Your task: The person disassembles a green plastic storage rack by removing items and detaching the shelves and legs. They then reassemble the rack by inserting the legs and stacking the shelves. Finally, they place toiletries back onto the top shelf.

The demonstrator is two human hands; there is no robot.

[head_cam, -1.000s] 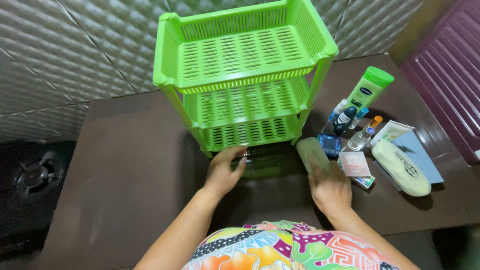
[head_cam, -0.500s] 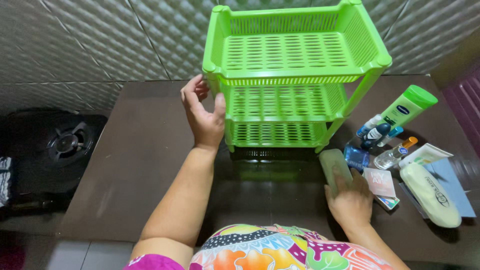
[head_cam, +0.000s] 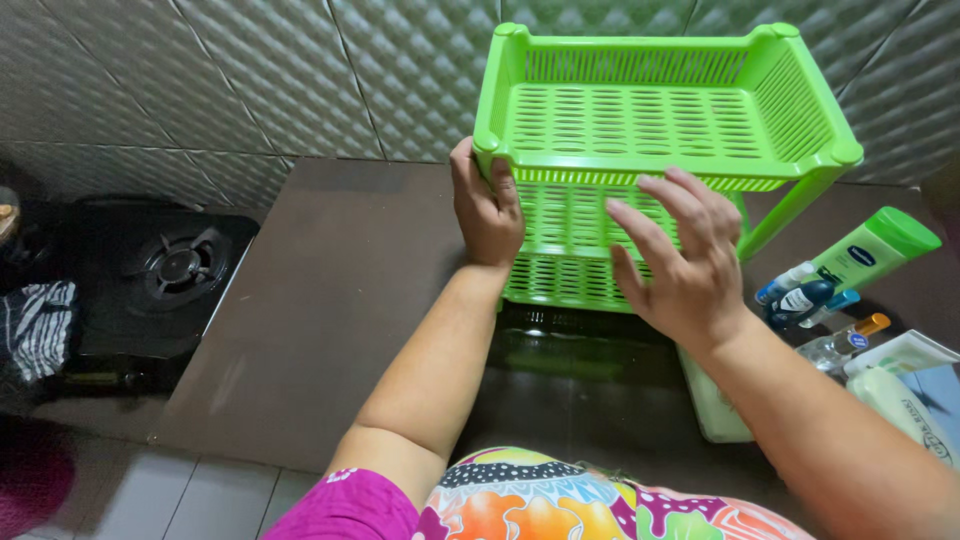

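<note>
On dark brown counter (head_cam: 330, 300) | quilted wall (head_cam: 250, 80) | left hand (head_cam: 487, 210) grips green rack (head_cam: 660, 130)

rack (head_cam: 650, 130) stands on the table (head_cam: 330, 300) against the wall; stove (head_cam: 175, 270) left, bottles (head_cam: 830, 290) right

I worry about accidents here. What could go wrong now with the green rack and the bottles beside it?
The left hand grips only one corner post of the green rack, so the rack may tilt if lifted. The right hand is open, not holding it. The bottles lie close to the rack's right leg; sliding the rack could push them.
</note>
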